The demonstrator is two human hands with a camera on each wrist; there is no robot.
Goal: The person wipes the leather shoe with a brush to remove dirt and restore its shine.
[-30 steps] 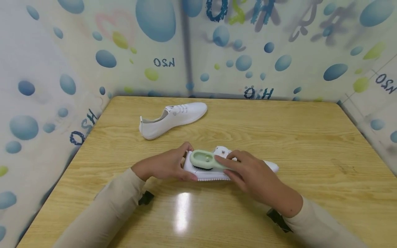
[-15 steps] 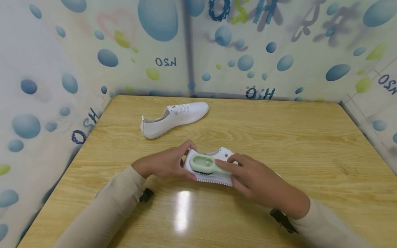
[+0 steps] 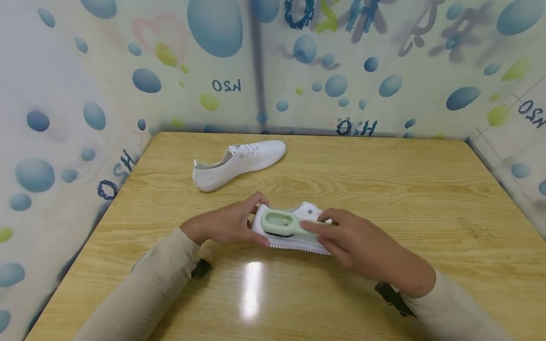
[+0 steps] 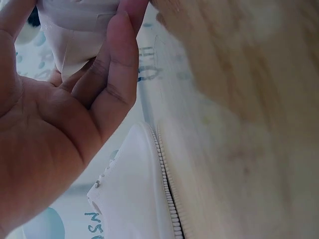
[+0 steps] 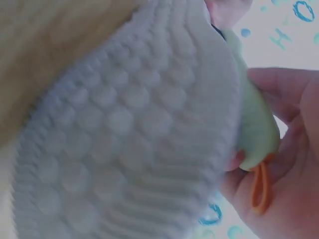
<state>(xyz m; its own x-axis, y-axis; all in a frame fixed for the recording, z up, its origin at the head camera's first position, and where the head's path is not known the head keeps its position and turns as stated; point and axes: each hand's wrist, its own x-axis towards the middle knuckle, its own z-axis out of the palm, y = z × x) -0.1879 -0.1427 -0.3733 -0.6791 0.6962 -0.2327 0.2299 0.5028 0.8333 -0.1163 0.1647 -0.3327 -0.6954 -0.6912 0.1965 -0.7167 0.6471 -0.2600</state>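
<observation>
Stretching left to right over the tabletop (image 3: 384,180), a white shoe (image 3: 298,241) is gripped at the heel by the left hand (image 3: 226,222), its hidden toe directed rightward beneath the right hand (image 3: 360,240), by which a green brush (image 3: 294,225) is grasped by the handle, head leftward on the shoe's side.

Our wood-grain tbl (image 3: 405,189) w/ glare spot (image 3: 250,289); behind, our wall (image 3: 273,66) w/ blue & yel-grn spots (image 3: 215,28), dk-blue lettering (image 3: 368,128).
</observation>
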